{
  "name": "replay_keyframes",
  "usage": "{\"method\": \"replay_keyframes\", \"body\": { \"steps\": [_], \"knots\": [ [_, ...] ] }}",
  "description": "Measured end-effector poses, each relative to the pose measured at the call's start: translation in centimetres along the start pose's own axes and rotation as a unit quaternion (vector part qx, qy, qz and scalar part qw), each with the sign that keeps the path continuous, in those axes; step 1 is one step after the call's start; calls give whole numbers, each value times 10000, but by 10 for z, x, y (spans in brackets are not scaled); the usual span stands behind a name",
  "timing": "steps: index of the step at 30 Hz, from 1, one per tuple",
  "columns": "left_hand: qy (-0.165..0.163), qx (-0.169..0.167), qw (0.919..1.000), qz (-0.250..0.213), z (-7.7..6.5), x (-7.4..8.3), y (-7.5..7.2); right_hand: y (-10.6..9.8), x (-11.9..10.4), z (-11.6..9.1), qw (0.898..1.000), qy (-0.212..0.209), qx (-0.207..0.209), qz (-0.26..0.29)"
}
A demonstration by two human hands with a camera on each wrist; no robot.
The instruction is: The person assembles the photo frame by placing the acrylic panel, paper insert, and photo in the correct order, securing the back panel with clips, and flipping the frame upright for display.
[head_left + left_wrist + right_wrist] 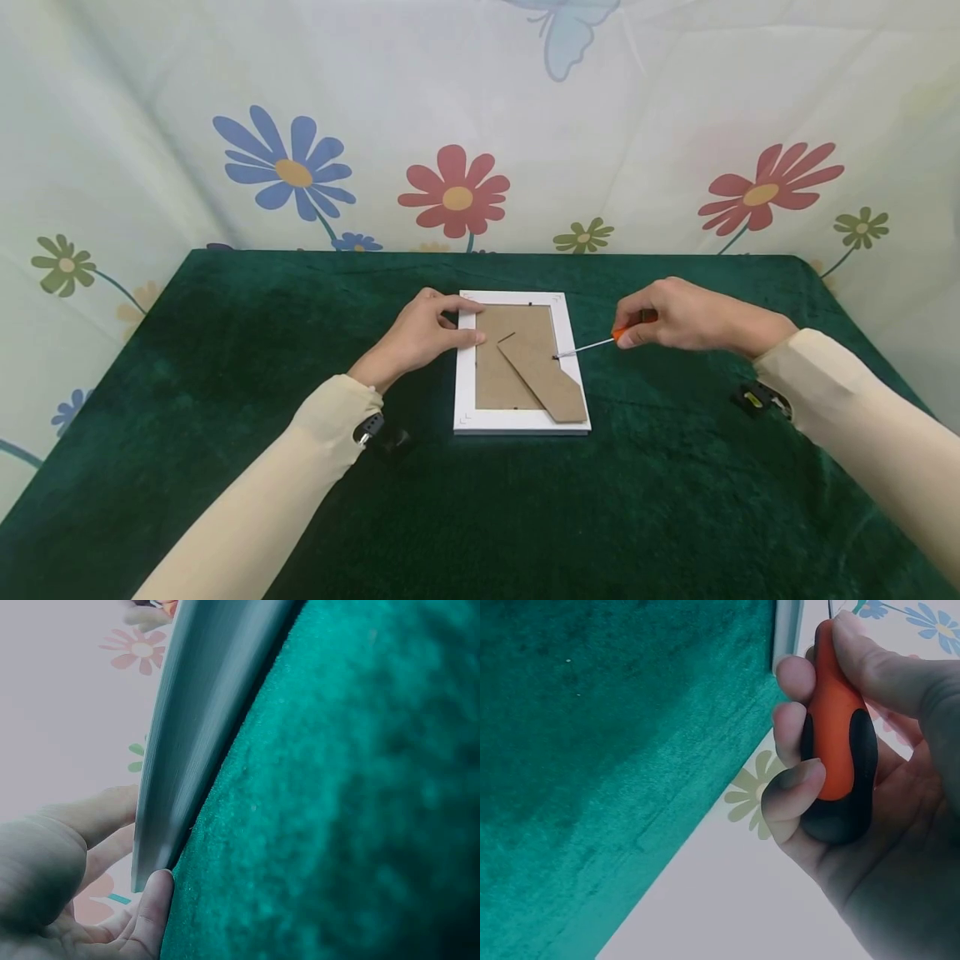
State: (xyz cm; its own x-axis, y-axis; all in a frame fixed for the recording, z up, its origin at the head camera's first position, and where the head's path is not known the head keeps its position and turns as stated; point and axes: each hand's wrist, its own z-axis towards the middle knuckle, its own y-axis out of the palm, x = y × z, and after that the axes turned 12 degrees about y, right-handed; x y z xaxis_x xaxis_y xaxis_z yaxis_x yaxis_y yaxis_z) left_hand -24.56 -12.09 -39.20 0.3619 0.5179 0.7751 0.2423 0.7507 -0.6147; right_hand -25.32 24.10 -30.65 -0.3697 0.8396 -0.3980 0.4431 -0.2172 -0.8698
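A white picture frame (467, 383) lies face down, its brown backing board (491, 379) upward. A brown stand leg (551, 383) slants across the board to the lower right. My left hand (431, 331) holds the frame's left edge, thumb and index finger over the white border. In the left wrist view, the frame's side wall (191, 735) passes between the fingers of that hand. My right hand (675, 315) grips a screwdriver with an orange and black handle (835, 742). Its thin metal shaft (588, 347) reaches left, the tip at a small dark tab (556, 357) on the board's right edge.
A dark green velvety cloth (225, 358) covers the table. Behind it hangs a pale curtain (570, 150) printed with flowers. Other small dark tabs sit along the board's top and bottom edges. Each sleeve cuff has a small black device (757, 398).
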Motion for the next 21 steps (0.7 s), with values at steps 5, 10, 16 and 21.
{"method": "replay_keyframes", "body": {
  "steps": [5,10,16,21],
  "knots": [
    [-11,1,10000,13,1,-1,0,-2,-3,1,9999,18,-34,-103],
    [-32,-6,10000,28,2,-2,1,-4,-5,1,9999,42,-85,-139],
    [-61,-20,10000,54,2,-2,1,-8,-10,3,9997,24,-154,-211],
    [-41,-11,10000,59,3,-2,2,-10,-14,4,9992,14,-164,-359]
  ]
}}
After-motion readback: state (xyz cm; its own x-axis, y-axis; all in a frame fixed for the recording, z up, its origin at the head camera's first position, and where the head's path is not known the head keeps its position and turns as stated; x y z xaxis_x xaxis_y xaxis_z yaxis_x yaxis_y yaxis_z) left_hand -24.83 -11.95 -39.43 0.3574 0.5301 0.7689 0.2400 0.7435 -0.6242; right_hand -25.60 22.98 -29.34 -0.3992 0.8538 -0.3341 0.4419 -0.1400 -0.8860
